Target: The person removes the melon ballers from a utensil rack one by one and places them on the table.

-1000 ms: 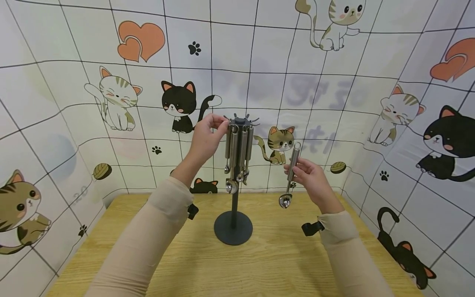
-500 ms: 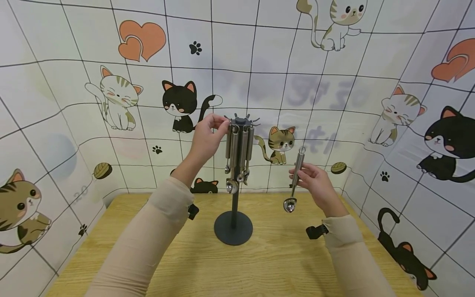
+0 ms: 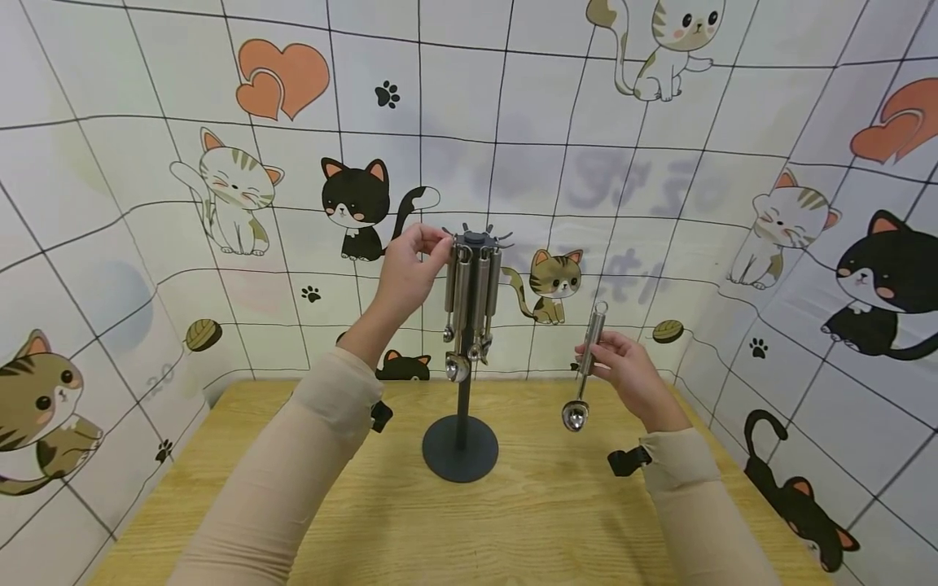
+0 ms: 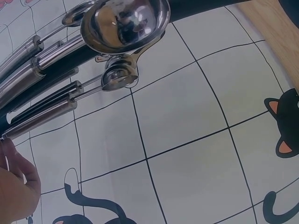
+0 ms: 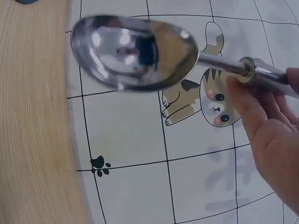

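A dark round-based rack (image 3: 460, 456) stands on the table, with several steel measuring spoons (image 3: 462, 293) hanging by their handles around its top. My left hand (image 3: 412, 264) is raised at the rack's upper left, thumb and forefinger pinching one of its hooks. In the left wrist view, those fingertips (image 4: 10, 148) sit at the top end of a hanging handle, below which shows a small spoon bowl (image 4: 119, 77). To the right of the rack, my right hand (image 3: 628, 374) grips another measuring spoon by its handle, bowl (image 5: 135, 53) down, above the table.
The wood-grain table (image 3: 410, 529) reaches back to a white gridded cloth (image 3: 469, 106) printed with cats, hearts and paws, which surrounds it on three sides. A black strap mount sits on each wrist.
My right hand has moved a little to the right and down, carrying the measuring spoon farther from the rack. The left hand has stayed at the top of the rack.
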The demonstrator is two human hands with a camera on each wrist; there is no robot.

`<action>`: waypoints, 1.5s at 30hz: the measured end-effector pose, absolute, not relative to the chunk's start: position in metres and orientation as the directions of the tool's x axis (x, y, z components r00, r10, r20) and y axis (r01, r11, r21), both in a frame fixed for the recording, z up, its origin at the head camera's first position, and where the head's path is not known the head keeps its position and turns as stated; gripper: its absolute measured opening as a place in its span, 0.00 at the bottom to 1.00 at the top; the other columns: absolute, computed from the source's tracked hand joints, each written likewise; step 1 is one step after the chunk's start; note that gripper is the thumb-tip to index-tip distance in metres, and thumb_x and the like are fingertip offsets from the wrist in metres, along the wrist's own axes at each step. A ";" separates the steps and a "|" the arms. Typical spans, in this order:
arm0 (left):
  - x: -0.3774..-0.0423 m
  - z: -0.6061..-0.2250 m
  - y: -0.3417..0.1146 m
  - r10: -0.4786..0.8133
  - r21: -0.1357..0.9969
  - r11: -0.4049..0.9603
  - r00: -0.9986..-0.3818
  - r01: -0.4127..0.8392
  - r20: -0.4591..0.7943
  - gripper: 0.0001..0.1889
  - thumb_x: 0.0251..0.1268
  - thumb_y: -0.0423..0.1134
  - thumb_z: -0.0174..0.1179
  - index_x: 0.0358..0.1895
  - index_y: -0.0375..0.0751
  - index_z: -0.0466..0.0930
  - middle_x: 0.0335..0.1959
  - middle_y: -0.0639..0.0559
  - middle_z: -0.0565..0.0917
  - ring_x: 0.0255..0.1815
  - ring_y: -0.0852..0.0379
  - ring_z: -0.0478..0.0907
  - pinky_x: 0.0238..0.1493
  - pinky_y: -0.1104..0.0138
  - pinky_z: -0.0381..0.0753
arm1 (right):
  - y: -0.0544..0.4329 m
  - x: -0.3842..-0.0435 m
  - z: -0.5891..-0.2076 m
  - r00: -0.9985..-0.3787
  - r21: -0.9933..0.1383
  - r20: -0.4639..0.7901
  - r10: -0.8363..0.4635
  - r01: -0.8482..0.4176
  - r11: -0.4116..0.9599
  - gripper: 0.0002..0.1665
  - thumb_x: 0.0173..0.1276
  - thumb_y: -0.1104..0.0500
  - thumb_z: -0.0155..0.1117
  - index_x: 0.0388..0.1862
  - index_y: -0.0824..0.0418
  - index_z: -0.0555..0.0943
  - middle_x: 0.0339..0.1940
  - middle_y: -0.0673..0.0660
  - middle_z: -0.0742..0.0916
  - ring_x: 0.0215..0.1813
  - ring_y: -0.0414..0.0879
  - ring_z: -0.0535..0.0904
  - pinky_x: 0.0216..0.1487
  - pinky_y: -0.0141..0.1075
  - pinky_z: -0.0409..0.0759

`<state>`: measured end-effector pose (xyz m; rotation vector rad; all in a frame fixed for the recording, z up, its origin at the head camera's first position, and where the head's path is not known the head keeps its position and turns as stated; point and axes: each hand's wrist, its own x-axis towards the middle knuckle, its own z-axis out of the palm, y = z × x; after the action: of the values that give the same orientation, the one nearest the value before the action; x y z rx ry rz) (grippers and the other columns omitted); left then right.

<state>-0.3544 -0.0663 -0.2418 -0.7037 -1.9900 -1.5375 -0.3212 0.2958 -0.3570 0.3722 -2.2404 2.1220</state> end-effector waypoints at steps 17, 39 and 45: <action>-0.354 -0.244 -0.067 0.089 0.714 0.184 -0.735 0.676 0.673 0.10 0.77 0.44 0.58 0.48 0.41 0.80 0.34 0.49 0.83 0.41 0.53 0.81 0.44 0.62 0.72 | 0.305 -0.325 -0.367 -0.952 -0.980 0.179 -0.248 -0.194 0.035 0.28 0.83 0.60 0.50 0.73 0.76 0.61 0.57 0.55 0.86 0.57 0.48 0.85 0.59 0.43 0.80; -0.353 -0.242 -0.068 0.095 0.712 0.191 -0.734 0.676 0.672 0.10 0.77 0.44 0.58 0.48 0.41 0.80 0.34 0.48 0.85 0.41 0.55 0.80 0.42 0.62 0.71 | 0.323 -0.328 -0.389 -0.967 -0.990 0.071 -0.244 -0.098 0.101 0.30 0.84 0.59 0.49 0.75 0.76 0.59 0.66 0.67 0.80 0.59 0.49 0.84 0.57 0.39 0.81; -0.354 -0.244 -0.068 0.097 0.712 0.189 -0.734 0.676 0.672 0.10 0.77 0.44 0.57 0.48 0.41 0.80 0.34 0.48 0.84 0.43 0.50 0.80 0.40 0.63 0.71 | 0.330 -0.326 -0.396 -0.968 -0.992 0.066 -0.242 -0.090 0.093 0.30 0.83 0.59 0.50 0.73 0.77 0.60 0.63 0.65 0.83 0.57 0.46 0.85 0.57 0.40 0.81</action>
<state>-0.3542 -0.0677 -0.2436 -0.7220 -1.9859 -1.5759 -0.3258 0.3295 -0.3959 0.3671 -2.4039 2.1644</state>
